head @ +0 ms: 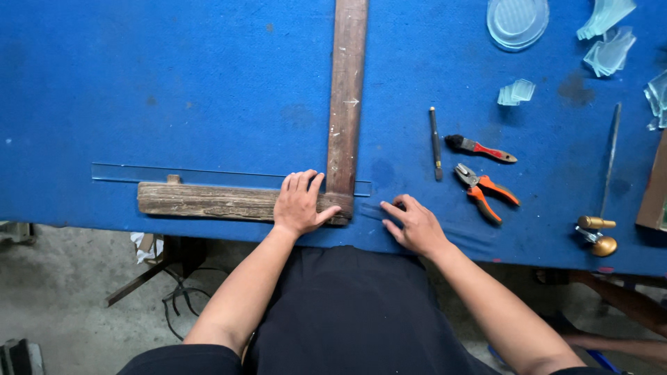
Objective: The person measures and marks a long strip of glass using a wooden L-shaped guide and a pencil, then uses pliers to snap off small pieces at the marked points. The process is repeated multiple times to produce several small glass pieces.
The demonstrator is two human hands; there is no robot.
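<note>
A worn wooden T-square (346, 104) lies on the blue felt table (174, 76), its long blade running away from me and its crosspiece (201, 200) along the near edge. Under it lies a narrow clear glass strip (174, 173), running left to right. My left hand (300, 203) presses flat on the crosspiece where it meets the blade. My right hand (413, 223) rests on the felt just right of the blade, fingers slightly curled, touching the near end of the glass; whether it holds something small I cannot tell.
Right of the blade lie a thin glass cutter (435, 142), a small brush with a red handle (481, 148) and orange-handled pliers (483, 189). Glass offcuts (608, 52), an oval glass disc (517, 21) and a brass-headed tool (597, 232) sit at the far right.
</note>
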